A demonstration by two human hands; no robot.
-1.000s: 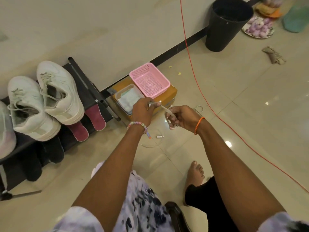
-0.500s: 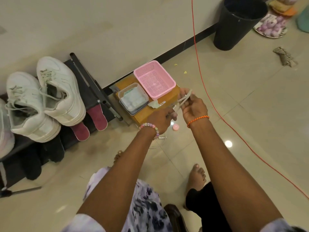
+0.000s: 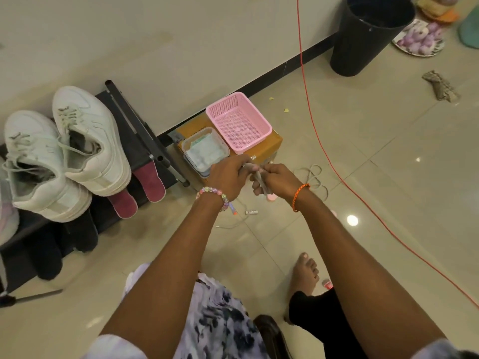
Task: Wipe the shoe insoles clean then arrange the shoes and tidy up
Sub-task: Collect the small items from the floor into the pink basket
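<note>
My left hand (image 3: 228, 177) and my right hand (image 3: 277, 181) meet in front of the box, both pinching a greyish twisted strip (image 3: 260, 177) that looks like a used wipe. Two white sneakers (image 3: 88, 141) (image 3: 39, 172) sit side by side on a black shoe rack (image 3: 134, 133). Below them two maroon insoles (image 3: 150, 181) (image 3: 124, 206) stick out from the rack. A clear tub of wipes (image 3: 204, 151) and a pink mesh basket (image 3: 238, 123) rest on a cardboard box (image 3: 272, 146) by the wall.
A black bin (image 3: 368, 35) stands at the back right, beside a plate of purple items (image 3: 420, 40). An orange cable (image 3: 324, 146) crosses the floor. A loose white lace (image 3: 313, 177), a grey rag (image 3: 440, 86) and small bits lie on the tiles. My bare foot (image 3: 304, 273) is below.
My hands have come closer together and the strip is now bunched between them. The view has shifted slightly, bringing the bin further into frame.
</note>
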